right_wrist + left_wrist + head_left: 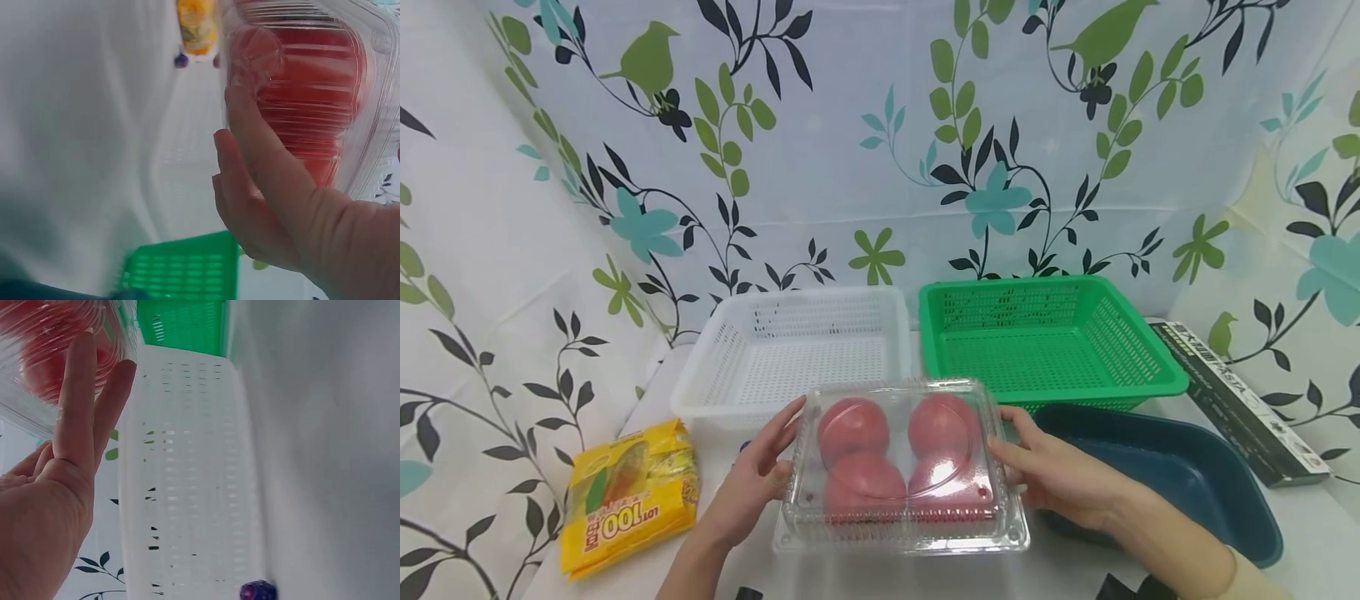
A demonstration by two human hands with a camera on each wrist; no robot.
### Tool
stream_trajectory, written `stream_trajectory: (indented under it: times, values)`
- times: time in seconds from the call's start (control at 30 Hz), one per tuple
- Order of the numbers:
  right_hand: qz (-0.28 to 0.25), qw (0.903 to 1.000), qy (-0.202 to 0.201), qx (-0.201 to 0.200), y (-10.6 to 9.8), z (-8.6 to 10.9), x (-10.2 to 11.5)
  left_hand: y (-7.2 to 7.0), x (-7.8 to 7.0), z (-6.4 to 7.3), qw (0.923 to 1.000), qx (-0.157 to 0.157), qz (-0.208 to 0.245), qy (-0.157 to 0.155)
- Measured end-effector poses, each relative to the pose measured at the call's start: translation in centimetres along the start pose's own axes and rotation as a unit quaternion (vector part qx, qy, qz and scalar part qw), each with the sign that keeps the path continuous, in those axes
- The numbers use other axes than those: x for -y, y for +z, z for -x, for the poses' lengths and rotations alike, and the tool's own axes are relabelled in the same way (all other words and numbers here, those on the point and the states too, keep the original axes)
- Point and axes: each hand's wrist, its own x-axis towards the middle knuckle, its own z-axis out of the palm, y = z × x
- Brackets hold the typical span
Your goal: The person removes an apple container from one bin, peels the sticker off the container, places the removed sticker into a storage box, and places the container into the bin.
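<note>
**Clear box of tomatoes held between both hands**

I see a clear plastic box with a ribbed, glossy lid shut over four round red tomatoes, two at the back and two at the front. Light glares off the lid over the front pair. The box sits low over the white desk, just in front of the white basket, with the green basket behind it to the right.

My left hand lies flat against the box's left side; its fingers are straight and pressed on the plastic wall, not curled round it. My right hand does the same on the right side, its fingers stretched along the ribbed wall. So the box is squeezed between two open palms.

A dark blue tray lies just right of my right hand, and a yellow packet lies left of my left hand.
</note>
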Motion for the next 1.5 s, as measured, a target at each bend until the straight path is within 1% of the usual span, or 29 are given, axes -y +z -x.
stream_trajectory:
  times: [0.17,0.27,0.47,0.63,0.77,0.9,1.03,1.13,1.2,1.27,1.37,1.5]
  values:
    - [0.025,0.9992,-0.002,-0.030,-0.1,-0.3,1.7,0.1,-1.1,-0.8,0.9992,-0.009,-0.007,0.038]
    - [0.038,0.9982,-0.003,-0.046,-0.2,-0.9,2.3,0.1,-1.5,-1.4,0.9985,-0.014,-0.009,0.053]
    - [0.036,0.9960,-0.015,-0.080,-0.7,-2.2,2.9,0.0,-1.9,-2.3,0.9982,-0.022,-0.003,0.056]
    - [0.021,0.9947,-0.028,-0.097,-0.9,-3.2,3.1,0.2,-1.9,-2.8,0.9971,-0.041,0.004,0.064]
    - [0.012,0.9936,-0.036,-0.106,-1.0,-3.9,3.4,0.5,-1.9,-2.8,0.9959,-0.071,0.010,0.055]
    - [0.002,0.9937,-0.047,-0.102,-1.1,-4.6,3.9,0.6,-2.0,-2.6,0.9933,-0.111,0.006,0.033]
    - [-0.003,0.9938,-0.058,-0.095,-1.4,-5.3,4.4,0.5,-1.9,-2.2,0.9890,-0.146,0.004,0.021]
    - [0.000,0.9932,-0.064,-0.097,-1.5,-6.0,4.9,0.4,-1.8,-1.9,0.9835,-0.180,0.016,0.009]
    - [0.001,0.9927,-0.066,-0.101,-1.5,-6.6,5.3,0.3,-1.6,-1.8,0.9781,-0.206,0.030,0.004]
    - [0.000,0.9922,-0.067,-0.105,-1.5,-7.1,5.6,0.2,-1.2,-1.8,0.9700,-0.238,0.049,0.002]
    - [-0.009,0.9919,-0.064,-0.109,-1.4,-8.0,6.0,0.1,-0.5,-1.8,0.9568,-0.280,0.078,0.010]
    - [-0.019,0.9912,-0.062,-0.115,-1.0,-9.1,6.7,0.0,0.5,-1.7,0.9352,-0.332,0.122,0.023]
